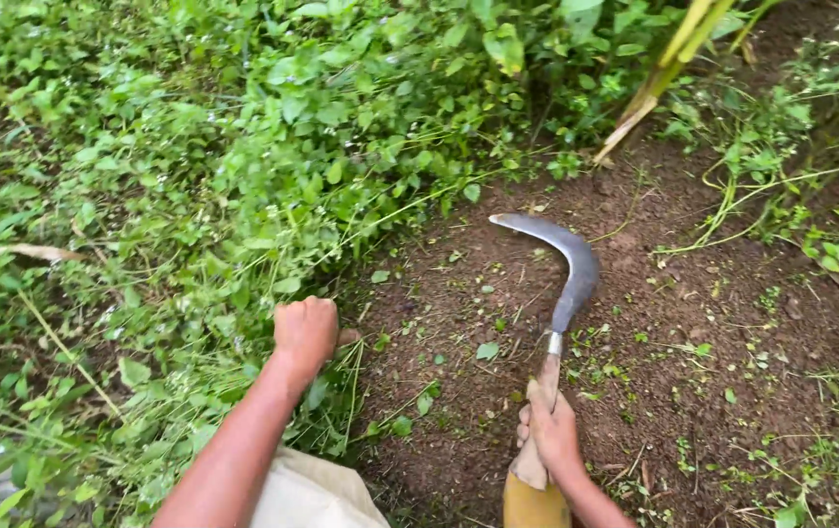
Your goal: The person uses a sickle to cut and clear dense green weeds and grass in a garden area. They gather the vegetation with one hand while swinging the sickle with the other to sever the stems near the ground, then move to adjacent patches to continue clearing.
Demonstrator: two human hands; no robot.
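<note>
Weeds (243, 176) are filling your clenched left hand (305, 330) while your right hand (551, 430) is gripping the sickle (566, 269), risking a slip toward those knuckles.

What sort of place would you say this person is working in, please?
Most likely a garden plot or field edge outdoors: bare brown soil, a dense bank of green weeds, and a curved sickle in the right hand, while the left hand grips weed stems.
</note>
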